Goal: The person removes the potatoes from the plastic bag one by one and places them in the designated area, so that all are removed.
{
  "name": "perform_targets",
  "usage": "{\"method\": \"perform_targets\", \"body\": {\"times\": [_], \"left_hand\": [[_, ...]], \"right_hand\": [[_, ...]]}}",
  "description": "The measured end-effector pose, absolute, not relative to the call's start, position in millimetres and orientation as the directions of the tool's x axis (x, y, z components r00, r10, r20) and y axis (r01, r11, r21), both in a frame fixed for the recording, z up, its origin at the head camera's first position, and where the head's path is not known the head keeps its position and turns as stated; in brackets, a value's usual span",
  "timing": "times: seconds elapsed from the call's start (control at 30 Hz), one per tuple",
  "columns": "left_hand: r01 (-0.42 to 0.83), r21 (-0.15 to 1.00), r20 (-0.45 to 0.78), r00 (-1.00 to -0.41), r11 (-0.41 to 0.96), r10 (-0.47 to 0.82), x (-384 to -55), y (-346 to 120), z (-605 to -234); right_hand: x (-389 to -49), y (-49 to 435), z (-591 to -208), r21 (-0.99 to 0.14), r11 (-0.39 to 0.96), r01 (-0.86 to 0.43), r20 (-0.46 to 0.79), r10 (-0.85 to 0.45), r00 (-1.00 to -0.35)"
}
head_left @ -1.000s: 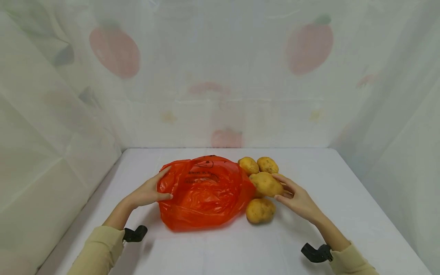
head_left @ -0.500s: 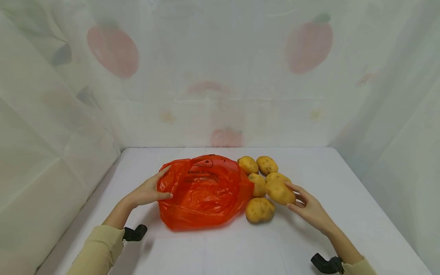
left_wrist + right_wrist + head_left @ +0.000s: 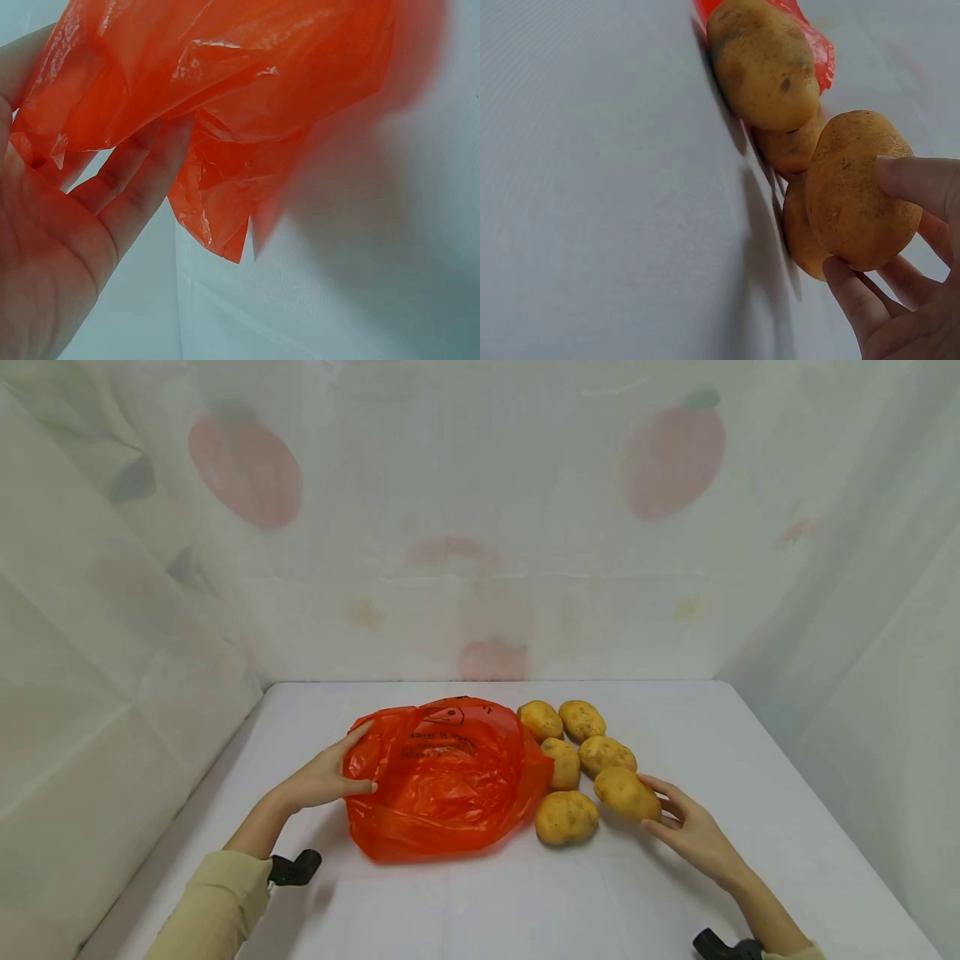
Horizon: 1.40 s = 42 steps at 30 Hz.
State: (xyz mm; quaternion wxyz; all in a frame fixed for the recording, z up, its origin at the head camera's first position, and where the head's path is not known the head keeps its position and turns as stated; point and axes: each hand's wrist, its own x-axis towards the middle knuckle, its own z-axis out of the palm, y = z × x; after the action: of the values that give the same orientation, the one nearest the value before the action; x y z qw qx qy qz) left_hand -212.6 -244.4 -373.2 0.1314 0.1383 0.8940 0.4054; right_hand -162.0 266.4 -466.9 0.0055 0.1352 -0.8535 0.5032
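A red plastic bag (image 3: 450, 777) with dark print lies puffed up on the white table. My left hand (image 3: 322, 781) holds it by its left end, thumb on the near side and fingers partly behind the film, as the left wrist view also shows. With thumb and fingertips, my right hand (image 3: 693, 835) grips a yellow potato (image 3: 627, 793) by its right end. In the right wrist view the gripped potato (image 3: 862, 191) hangs over the table and overlaps another one behind it. Several more potatoes lie between the bag and this hand, the nearest potato (image 3: 567, 818) being at the front.
Two potatoes, one of them the rear potato (image 3: 582, 720), sit at the back beside the bag's right side. The white tabletop (image 3: 480, 910) ends at a pale fruit-printed curtain (image 3: 480, 527) behind, with further curtains at both sides.
My right hand has drawn its potato rightward and towards me, away from the bag, uncovering the potatoes behind it. My left hand and the bag have stayed in place.
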Motion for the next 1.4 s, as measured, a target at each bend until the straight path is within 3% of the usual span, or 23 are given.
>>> {"method": "perform_targets", "body": {"times": [0.63, 1.4], "left_hand": [[0.142, 0.762, -0.123, -0.926, 0.632, 0.357, -214.6, -246.2, -375.4], [0.129, 0.766, -0.132, -0.927, 0.630, 0.350, -213.0, -245.1, -374.3]], "right_hand": [[-162.1, 268.8, -482.2, -0.829, 0.522, -0.201, 0.102, -0.212, -0.972], [-165.9, 264.6, -484.0, -0.848, 0.502, -0.171, 0.070, -0.213, -0.975]]}}
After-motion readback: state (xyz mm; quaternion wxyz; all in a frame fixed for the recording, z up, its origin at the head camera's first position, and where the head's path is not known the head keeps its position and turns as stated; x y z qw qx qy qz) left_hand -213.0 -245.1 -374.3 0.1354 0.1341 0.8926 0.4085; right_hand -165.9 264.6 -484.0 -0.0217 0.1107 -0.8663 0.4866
